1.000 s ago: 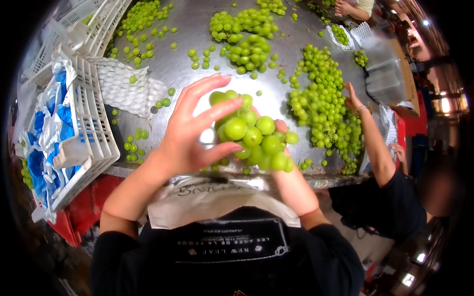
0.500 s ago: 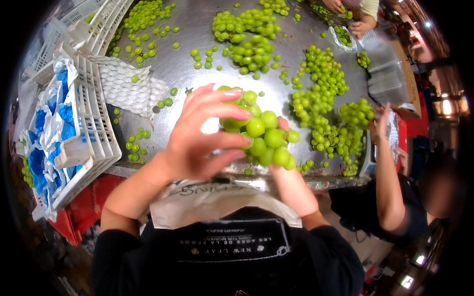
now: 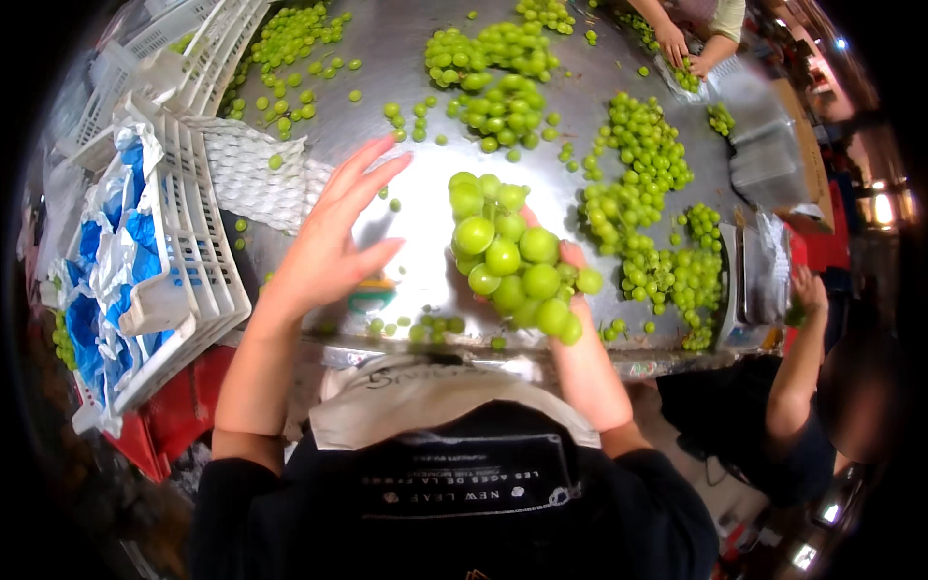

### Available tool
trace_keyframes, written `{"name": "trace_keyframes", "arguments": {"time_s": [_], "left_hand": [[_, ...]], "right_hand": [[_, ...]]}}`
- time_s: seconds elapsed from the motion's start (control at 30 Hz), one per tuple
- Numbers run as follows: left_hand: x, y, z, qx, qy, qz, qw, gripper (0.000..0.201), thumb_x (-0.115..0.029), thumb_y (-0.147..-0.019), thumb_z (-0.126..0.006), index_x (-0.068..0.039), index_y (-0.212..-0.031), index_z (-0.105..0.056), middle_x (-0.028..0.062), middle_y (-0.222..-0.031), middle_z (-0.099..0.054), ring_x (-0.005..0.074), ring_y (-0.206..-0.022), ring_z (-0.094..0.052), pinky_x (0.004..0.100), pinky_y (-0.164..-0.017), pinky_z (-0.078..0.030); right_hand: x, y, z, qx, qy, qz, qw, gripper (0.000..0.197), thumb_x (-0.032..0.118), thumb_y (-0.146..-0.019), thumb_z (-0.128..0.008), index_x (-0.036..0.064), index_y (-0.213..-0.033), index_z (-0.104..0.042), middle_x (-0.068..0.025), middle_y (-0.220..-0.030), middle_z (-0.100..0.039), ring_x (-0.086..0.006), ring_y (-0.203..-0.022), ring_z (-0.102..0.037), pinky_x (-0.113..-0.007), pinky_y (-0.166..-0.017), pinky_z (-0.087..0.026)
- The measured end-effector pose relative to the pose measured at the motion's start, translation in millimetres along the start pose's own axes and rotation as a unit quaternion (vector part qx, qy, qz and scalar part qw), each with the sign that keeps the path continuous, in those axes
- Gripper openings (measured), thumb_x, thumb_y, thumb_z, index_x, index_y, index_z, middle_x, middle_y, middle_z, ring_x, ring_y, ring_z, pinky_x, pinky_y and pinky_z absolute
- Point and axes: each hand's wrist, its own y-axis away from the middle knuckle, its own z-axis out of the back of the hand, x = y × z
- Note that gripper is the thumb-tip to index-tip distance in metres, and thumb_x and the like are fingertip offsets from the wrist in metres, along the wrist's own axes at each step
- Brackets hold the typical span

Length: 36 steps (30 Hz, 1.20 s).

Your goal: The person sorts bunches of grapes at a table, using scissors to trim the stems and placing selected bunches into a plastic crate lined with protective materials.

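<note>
A bunch of green grapes point(image 3: 507, 256) hangs over the metal table near its front edge. My right hand point(image 3: 572, 266) grips it from behind and the right side, with most of the fingers hidden by the fruit. To the left of the bunch, apart from it, my left hand point(image 3: 338, 227) is open, its fingers spread and empty. Beneath and beyond my hands, loose grapes point(image 3: 435, 329) lie scattered on the table.
White plastic crates point(image 3: 193, 222) with blue and white wrapping stand at the left beside white foam netting point(image 3: 256, 169). Grape bunches point(image 3: 643, 155) lie across the metal table point(image 3: 387, 58). Two co-workers are at the right, one point(image 3: 797, 387) near, one's hands point(image 3: 686, 53) at the far corner.
My left hand has drawn away from the bunch to the left and opened. The bunch stays in my right hand. The near co-worker's arm has pulled back from the table.
</note>
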Motion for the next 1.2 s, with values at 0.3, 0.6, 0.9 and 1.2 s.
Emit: {"name": "trace_keyframes", "arguments": {"time_s": [0.3, 0.6, 0.9, 1.2], "left_hand": [[-21, -31, -10, 0.022, 0.142, -0.082, 0.986, 0.032, -0.005, -0.079, -0.056, -0.003, -0.11, -0.06, 0.0127, -0.125, -0.052, 0.0267, -0.119, -0.047, 0.0373, -0.1, -0.034], [0, -45, -28, 0.078, 0.277, -0.024, 0.957, 0.023, -0.002, -0.08, -0.056, 0.0, -0.102, -0.062, 0.0122, -0.115, -0.058, 0.0233, -0.115, -0.049, 0.0358, -0.098, -0.037], [-12, -38, -24, 0.119, 0.204, -0.133, 0.963, 0.081, -0.052, -0.059, -0.074, -0.01, -0.124, -0.053, 0.0125, -0.124, -0.051, 0.0294, -0.12, -0.044, 0.04, -0.104, -0.031], [29, -27, -50, 0.201, 0.613, 0.051, 0.762, 0.087, -0.042, -0.071, -0.069, 0.001, -0.137, -0.031, 0.0208, -0.13, -0.044, 0.0311, -0.115, -0.05, 0.0426, -0.099, -0.04]], "right_hand": [[-6, 1, -37, -0.048, 0.247, -0.022, 0.968, 0.1, 0.038, -0.064, -0.068, 0.0036, -0.142, -0.017, -0.0222, -0.14, -0.03, -0.0352, -0.126, -0.038, -0.045, -0.104, -0.034], [2, -3, -12, 0.005, 0.358, -0.06, 0.932, 0.101, 0.044, -0.062, -0.068, 0.0046, -0.141, -0.019, -0.0201, -0.137, -0.033, -0.0319, -0.127, -0.036, -0.042, -0.106, -0.03], [0, -3, -35, -0.115, 0.253, -0.102, 0.955, 0.077, 0.054, -0.084, -0.049, 0.0049, -0.139, -0.026, -0.0179, -0.137, -0.037, -0.0323, -0.121, -0.043, -0.046, -0.102, -0.034], [2, -3, -64, -0.112, 0.131, -0.216, 0.961, 0.094, 0.077, -0.078, -0.019, 0.0091, -0.143, -0.016, -0.0234, -0.142, -0.025, -0.0507, -0.122, -0.035, -0.065, -0.092, -0.035]]}}
